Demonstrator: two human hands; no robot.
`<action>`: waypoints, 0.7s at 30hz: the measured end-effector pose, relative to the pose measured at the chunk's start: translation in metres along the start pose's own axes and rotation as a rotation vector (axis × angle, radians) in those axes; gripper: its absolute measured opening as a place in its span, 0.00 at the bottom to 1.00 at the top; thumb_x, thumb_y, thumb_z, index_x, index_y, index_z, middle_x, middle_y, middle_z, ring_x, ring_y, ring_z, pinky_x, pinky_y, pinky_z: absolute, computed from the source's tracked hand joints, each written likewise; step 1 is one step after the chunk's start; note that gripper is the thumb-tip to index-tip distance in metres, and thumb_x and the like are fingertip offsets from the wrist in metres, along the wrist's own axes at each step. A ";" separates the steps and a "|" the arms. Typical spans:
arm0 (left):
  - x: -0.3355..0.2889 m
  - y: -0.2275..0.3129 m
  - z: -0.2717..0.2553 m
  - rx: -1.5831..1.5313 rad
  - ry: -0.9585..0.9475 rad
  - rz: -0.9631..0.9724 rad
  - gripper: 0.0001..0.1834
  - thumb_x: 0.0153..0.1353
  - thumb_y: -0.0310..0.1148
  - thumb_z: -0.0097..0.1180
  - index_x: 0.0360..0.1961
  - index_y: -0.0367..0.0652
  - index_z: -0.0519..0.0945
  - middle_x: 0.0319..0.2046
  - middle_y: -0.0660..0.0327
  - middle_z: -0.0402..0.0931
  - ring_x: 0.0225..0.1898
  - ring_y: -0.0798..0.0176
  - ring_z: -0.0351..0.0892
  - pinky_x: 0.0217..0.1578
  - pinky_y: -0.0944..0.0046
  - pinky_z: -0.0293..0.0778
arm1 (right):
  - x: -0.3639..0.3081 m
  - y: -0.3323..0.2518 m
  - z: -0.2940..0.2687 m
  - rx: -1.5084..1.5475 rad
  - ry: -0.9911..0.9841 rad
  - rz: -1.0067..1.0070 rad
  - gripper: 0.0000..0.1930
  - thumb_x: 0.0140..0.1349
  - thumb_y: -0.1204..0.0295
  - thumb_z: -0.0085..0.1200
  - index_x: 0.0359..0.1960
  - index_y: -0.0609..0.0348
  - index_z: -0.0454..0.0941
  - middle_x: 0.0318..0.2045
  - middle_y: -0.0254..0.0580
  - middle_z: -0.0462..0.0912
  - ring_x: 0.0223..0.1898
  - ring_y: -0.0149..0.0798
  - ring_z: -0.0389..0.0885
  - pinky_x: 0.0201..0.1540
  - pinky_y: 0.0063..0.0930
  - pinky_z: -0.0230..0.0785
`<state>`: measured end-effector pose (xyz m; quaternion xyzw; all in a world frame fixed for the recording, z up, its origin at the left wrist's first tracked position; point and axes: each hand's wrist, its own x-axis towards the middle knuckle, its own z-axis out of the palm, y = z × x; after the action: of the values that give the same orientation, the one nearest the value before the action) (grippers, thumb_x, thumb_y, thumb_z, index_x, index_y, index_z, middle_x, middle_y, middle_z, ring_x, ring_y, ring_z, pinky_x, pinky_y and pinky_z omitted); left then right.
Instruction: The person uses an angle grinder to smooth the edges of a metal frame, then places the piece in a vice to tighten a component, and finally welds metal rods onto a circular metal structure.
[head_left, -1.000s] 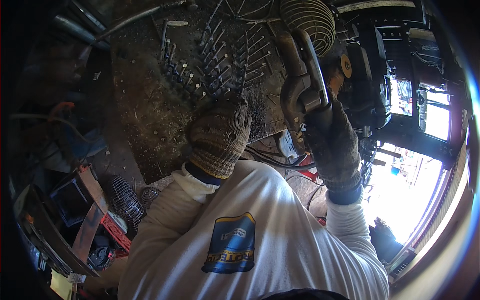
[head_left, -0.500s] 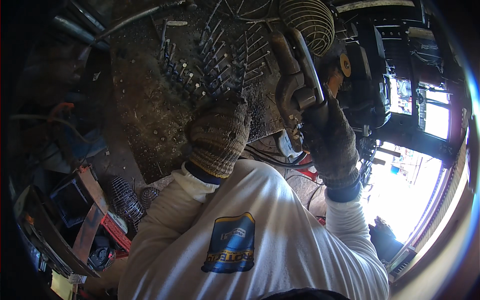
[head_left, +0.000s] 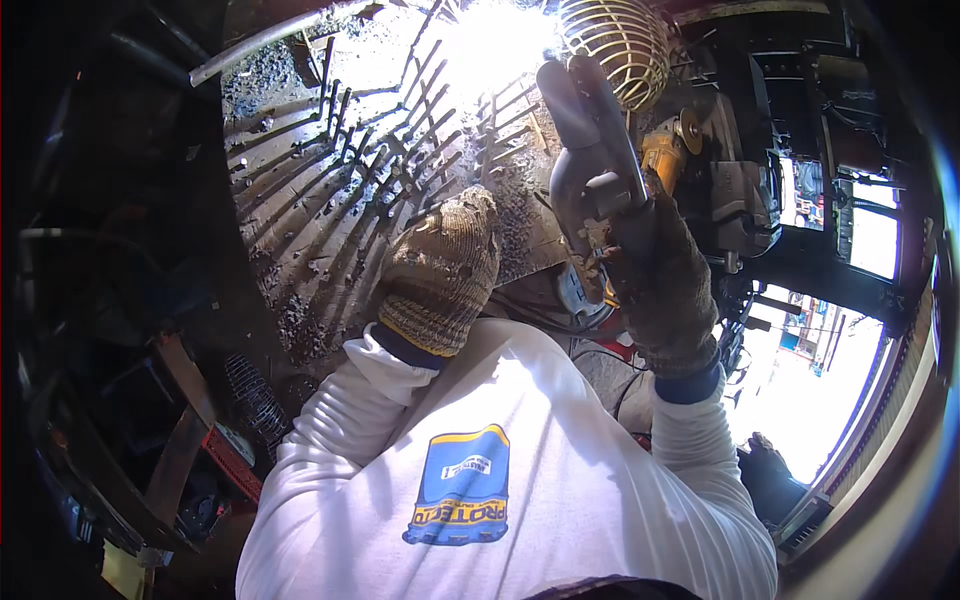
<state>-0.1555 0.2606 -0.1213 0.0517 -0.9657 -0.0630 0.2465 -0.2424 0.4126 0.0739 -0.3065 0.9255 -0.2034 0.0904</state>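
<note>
My right hand (head_left: pixel 668 275), in a knitted work glove, is wrapped round the handle of a welding electrode holder (head_left: pixel 578 180). Its jaws point away from me, toward a white-hot arc glare (head_left: pixel 495 45) at the far side of the metal work table (head_left: pixel 535 240). The electrode and whatever lies under the glare are washed out. A round wire cage (head_left: pixel 625 60) stands just right of the light. My left hand (head_left: pixel 443 265), gloved too, rests closed at the table's near edge; its fingertips and anything in them are hidden. Several upright metal rods (head_left: pixel 345 110) stand beyond it.
An orange angle grinder (head_left: pixel 664 153) lies right of the electrode holder. A metal pipe (head_left: pixel 270 45) crosses the far left. Cables (head_left: pixel 530 310) hang below the table's near edge. A wire coil (head_left: pixel 255 400) and a red crate (head_left: pixel 232 462) sit at lower left.
A blinding arc has lit up at the far side of the table, throwing long rod shadows toward me. Both hands stay nearly in place.
</note>
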 end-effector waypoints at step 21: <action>0.007 -0.007 -0.020 -0.074 0.052 0.001 0.16 0.61 0.35 0.59 0.49 0.43 0.79 0.47 0.51 0.76 0.45 0.51 0.79 0.48 0.49 0.77 | -0.006 0.004 -0.001 0.011 0.037 0.021 0.33 0.58 0.78 0.59 0.66 0.66 0.61 0.44 0.48 0.80 0.43 0.41 0.82 0.45 0.29 0.76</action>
<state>-0.1512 0.2512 -0.1019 0.0435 -0.9560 -0.0970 0.2735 -0.2398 0.4195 0.0737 -0.2924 0.9290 -0.2132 0.0770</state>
